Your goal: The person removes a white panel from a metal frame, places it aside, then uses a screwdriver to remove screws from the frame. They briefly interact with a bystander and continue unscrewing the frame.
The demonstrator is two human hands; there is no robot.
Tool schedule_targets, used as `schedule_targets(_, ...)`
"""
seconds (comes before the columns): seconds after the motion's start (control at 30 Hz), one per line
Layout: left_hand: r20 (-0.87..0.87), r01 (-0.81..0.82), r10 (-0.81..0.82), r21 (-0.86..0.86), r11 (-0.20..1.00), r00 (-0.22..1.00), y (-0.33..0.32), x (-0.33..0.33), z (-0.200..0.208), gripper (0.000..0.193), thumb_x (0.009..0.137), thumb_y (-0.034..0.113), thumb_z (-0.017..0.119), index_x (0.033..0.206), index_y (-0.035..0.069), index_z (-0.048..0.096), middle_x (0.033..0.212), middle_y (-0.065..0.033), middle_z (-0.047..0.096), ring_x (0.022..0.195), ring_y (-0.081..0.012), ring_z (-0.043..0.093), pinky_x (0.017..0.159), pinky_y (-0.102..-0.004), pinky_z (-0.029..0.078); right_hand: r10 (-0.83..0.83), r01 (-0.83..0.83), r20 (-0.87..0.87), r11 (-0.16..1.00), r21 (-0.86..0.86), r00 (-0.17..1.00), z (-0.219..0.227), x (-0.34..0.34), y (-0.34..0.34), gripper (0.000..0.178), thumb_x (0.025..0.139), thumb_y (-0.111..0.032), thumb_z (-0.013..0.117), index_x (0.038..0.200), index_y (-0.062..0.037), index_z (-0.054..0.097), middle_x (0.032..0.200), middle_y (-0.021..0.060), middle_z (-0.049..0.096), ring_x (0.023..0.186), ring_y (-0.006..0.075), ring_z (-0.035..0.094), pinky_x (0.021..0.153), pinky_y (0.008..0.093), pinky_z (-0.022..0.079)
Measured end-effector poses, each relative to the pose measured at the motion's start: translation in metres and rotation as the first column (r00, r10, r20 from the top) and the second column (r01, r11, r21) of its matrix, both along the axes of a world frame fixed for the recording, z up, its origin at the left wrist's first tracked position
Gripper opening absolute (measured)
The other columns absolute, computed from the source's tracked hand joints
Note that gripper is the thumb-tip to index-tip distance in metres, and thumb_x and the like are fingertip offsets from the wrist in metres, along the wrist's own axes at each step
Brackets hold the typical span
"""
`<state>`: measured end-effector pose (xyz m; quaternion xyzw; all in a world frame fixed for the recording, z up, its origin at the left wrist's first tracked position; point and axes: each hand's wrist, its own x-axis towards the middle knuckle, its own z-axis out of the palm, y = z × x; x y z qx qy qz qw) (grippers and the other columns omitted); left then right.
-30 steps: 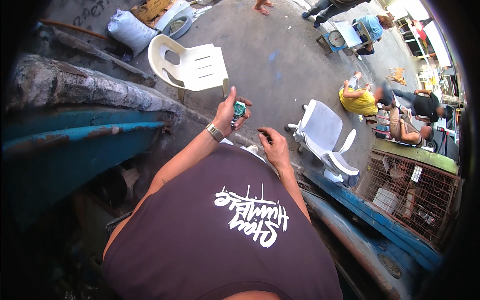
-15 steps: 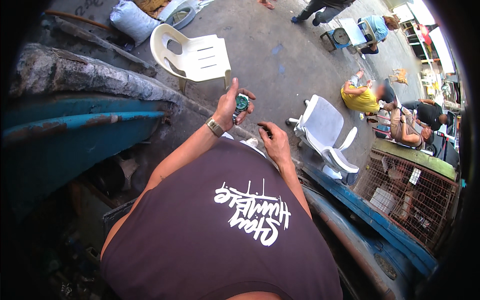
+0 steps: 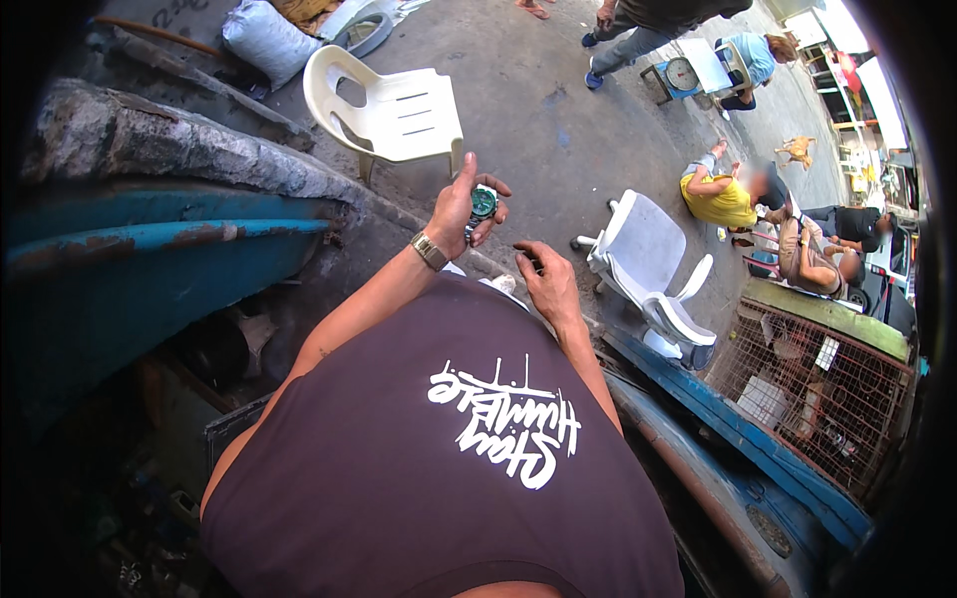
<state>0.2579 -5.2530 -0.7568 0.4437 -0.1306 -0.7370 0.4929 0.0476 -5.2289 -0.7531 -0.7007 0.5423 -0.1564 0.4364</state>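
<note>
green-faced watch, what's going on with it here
The camera wearer's left hand is holding the green-faced watch, its face turned up. A gold-toned watch is worn on that wrist. The right hand is curled nearby, apart from the green-faced one; whether it holds anything is hard to tell. A cream plastic chair stands beyond.

Head-worn fisheye, facing down, close above the shirt (image 3: 369, 453), lower left unclear

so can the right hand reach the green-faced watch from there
Probably yes: the right hand is close, with only curled fingers of the left hand on that side of the green-faced watch.
</note>
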Motion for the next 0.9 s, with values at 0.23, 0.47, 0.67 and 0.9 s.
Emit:
schedule_targets(0.23, -0.007, 0.0, 0.0, -0.004, 1.0, 1.0, -0.002, 0.001, -0.001, 0.074, 0.101, 0.068, 0.026, 0.1, 0.001, 0.059, 0.065, -0.0073, 0.063, 0.033, -0.0068, 0.041, 0.031, -0.0225, 0.033, -0.001, 0.001, 0.008, 1.0, -0.007, 1.0, -0.003, 0.0, -0.001, 0.023, 0.092, -0.015, 0.064, 0.113, -0.0044, 0.069, 0.105, 0.0166, 0.071, 0.091, 0.0319, 0.07, 0.08, 0.0383, 0.054)
schedule_targets(0.47, 0.06, -0.019, 0.019, -0.002, 1.0, 0.998, -0.008, -0.001, -0.01, 0.069, 0.104, 0.061, 0.024, 0.109, 0.001, 0.056, 0.079, -0.0119, 0.067, 0.051, -0.0142, 0.061, 0.043, -0.0273, 0.049, -0.01, 0.01, 0.006, 0.999, -0.032, 1.0, -0.002, 0.001, -0.004, 0.023, 0.092, -0.015, 0.065, 0.113, -0.0048, 0.069, 0.104, 0.0164, 0.071, 0.091, 0.0313, 0.07, 0.08, 0.0381, 0.054)
schedule_targets(0.67, -0.207, -0.147, 0.146, 0.012, 0.989, 0.967, -0.021, -0.008, -0.04, 0.043, 0.106, 0.038, 0.039, 0.127, 0.001, 0.046, 0.12, -0.0233, 0.062, 0.102, -0.0332, 0.066, 0.08, -0.044, 0.056, -0.031, 0.032, 0.037, 0.998, -0.048, 0.999, -0.004, -0.001, -0.005, 0.022, 0.091, -0.014, 0.066, 0.111, -0.0044, 0.069, 0.103, 0.016, 0.071, 0.089, 0.0313, 0.07, 0.078, 0.0386, 0.054)
schedule_targets(0.9, -0.415, -0.192, 0.208, 0.081, 0.978, 0.886, -0.045, 0.003, -0.054, 0.058, 0.092, 0.009, 0.041, 0.147, 0.0, 0.028, 0.146, -0.0262, 0.043, 0.137, -0.0401, 0.043, 0.109, -0.0558, 0.038, -0.038, 0.041, 0.045, 0.995, -0.089, 0.998, -0.006, -0.01, -0.008, 0.021, 0.091, -0.013, 0.066, 0.11, -0.0058, 0.07, 0.104, 0.0156, 0.071, 0.093, 0.0313, 0.07, 0.082, 0.0396, 0.055)
